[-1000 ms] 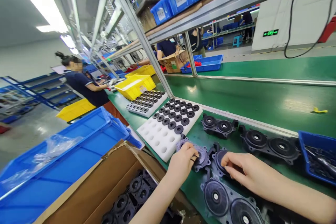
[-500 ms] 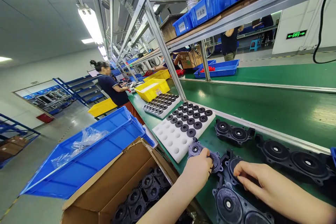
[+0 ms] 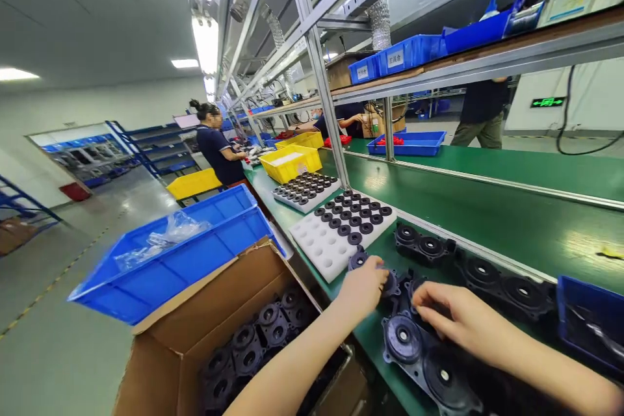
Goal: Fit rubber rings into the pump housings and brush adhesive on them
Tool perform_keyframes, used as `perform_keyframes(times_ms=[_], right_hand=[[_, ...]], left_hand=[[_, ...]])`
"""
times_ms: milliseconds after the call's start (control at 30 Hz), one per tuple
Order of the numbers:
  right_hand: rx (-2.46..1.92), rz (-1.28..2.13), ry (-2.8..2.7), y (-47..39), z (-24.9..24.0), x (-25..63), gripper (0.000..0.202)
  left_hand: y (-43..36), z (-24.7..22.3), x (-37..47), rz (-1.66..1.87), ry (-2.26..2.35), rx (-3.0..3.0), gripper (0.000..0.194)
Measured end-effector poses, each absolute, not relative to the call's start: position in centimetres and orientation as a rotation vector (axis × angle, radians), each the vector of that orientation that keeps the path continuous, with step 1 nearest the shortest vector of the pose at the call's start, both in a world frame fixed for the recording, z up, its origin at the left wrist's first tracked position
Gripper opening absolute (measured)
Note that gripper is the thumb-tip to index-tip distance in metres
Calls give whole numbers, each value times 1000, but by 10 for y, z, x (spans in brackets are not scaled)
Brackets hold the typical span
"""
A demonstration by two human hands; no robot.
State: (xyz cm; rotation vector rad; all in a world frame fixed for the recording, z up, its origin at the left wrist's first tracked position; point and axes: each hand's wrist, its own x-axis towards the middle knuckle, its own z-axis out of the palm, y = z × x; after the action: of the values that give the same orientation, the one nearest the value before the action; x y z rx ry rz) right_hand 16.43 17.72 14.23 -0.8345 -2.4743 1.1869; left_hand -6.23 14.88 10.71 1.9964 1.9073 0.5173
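Note:
My left hand (image 3: 361,287) is closed at the middle of a black twin-disc housing (image 3: 358,260) on the bench, its fingers bent down against the part. Its palm side is hidden. My right hand (image 3: 451,315) hovers over the round end of an adjoining black housing, thumb and fingers pinched together; whatever lies between the tips is too small to make out. Closer to me lies another black twin-disc housing (image 3: 404,337) with white centres. Beyond my left hand, a white foam tray (image 3: 312,250) carries rows of black round discs (image 3: 355,216) and bare round hollows.
More black housings (image 3: 424,244) line the metal rail. At right stands a blue bin (image 3: 585,296). A cardboard box (image 3: 195,312) of housings and a blue crate (image 3: 160,279) flank the bench at left. A second foam tray (image 3: 305,201), yellow bins (image 3: 292,166) and a co-worker (image 3: 219,146) are farther back.
The camera view has tilted and shifted, bringing more of the blue bin at right into sight. Both hands stay at the same housings, with little change in their grip.

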Motion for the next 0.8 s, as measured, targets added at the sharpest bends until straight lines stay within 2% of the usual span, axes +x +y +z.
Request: perform_keyframes(times_ms=[167,433,733,800], right_hand=[[-820,1176,-2274,173,147,144,29],[-718,1546,-1975,172,141,116,20],[-701,1262,-2041,171,145,126,12],[-683,1235,-2065,169,145,127,12]], left_hand=[[133,118,-55,1058,1712,1808,26],[108,136,-51,1260,1568,1708,22],[89,137,-74,1486,1443,1987,6],[86,137,-77,1515,1426,2066,8]])
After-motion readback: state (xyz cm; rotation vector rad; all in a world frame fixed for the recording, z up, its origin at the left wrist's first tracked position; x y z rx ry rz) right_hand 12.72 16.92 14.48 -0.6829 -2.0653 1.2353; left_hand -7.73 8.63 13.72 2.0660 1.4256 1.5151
